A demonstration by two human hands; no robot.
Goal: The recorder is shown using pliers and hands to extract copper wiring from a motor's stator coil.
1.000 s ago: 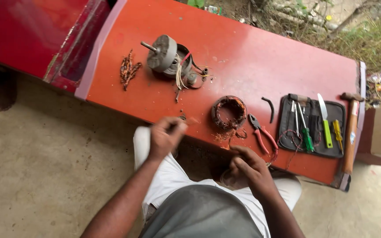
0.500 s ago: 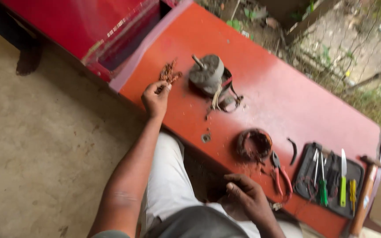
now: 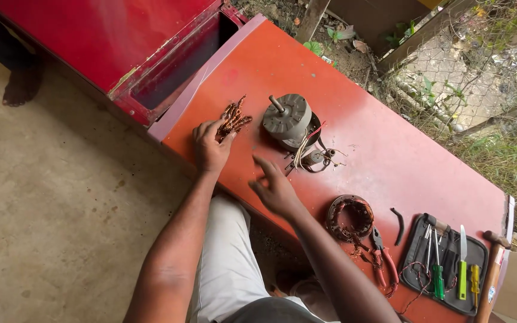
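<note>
Cut off and hidden bits
Hammer (image 3: 490,276) handle runs off bottom edge; left hand (image 3: 210,146) fingertips cover part of copper wire bundle (image 3: 233,118); right hand (image 3: 275,190) motion-blurred.
</note>
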